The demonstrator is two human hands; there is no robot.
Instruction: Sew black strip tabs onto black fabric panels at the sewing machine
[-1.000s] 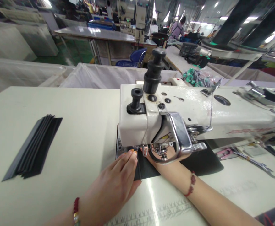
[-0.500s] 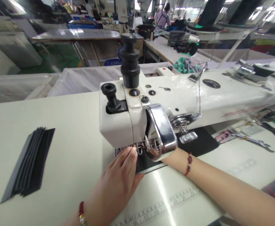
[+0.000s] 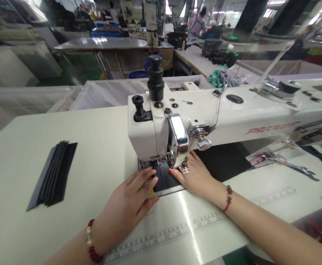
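Observation:
A white sewing machine (image 3: 205, 117) stands on a pale table (image 3: 94, 147). A black fabric piece (image 3: 165, 178) lies under its needle area. My left hand (image 3: 131, 200) lies flat, fingers stretched out, on the fabric's left edge just left of the presser foot. My right hand (image 3: 195, 176) rests flat on the fabric to the right of the foot, fingertips pointing at the needle. Both wrists wear red bead bracelets. More black fabric (image 3: 221, 163) runs under the machine arm.
A fanned stack of black strips (image 3: 53, 173) lies at the table's left. Scissors (image 3: 293, 165) and a pink tool (image 3: 257, 160) lie at the right. A printed ruler (image 3: 163, 235) marks the front edge. Green thread spools (image 3: 217, 78) sit behind the machine. A person works far back.
The view has shifted, so the needle area now shows more. My right hand has come out from under the machine head and lies flat on the fabric. My left hand stays at the fabric's left edge.

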